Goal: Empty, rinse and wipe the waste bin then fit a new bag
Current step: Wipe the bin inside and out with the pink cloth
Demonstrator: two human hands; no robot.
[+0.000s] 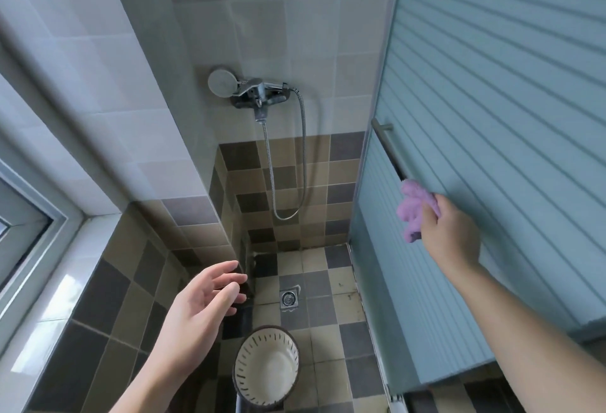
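Note:
The waste bin (266, 366), cream inside with slotted walls and a dark rim, stands upright on the tiled shower floor at the bottom centre; it looks empty. My left hand (200, 311) hovers above and left of it, fingers relaxed and spread, holding nothing. My right hand (449, 232) is raised at the right, by the lower end of the door handle (390, 147), and grips a crumpled purple cloth (414, 207). No bag is in view.
A shower head and mixer tap (249, 91) with a metal hose hang on the back wall. A floor drain (289, 298) lies beyond the bin. A frosted glass shower door (492, 117) fills the right side. A window frame (39, 225) is at the left.

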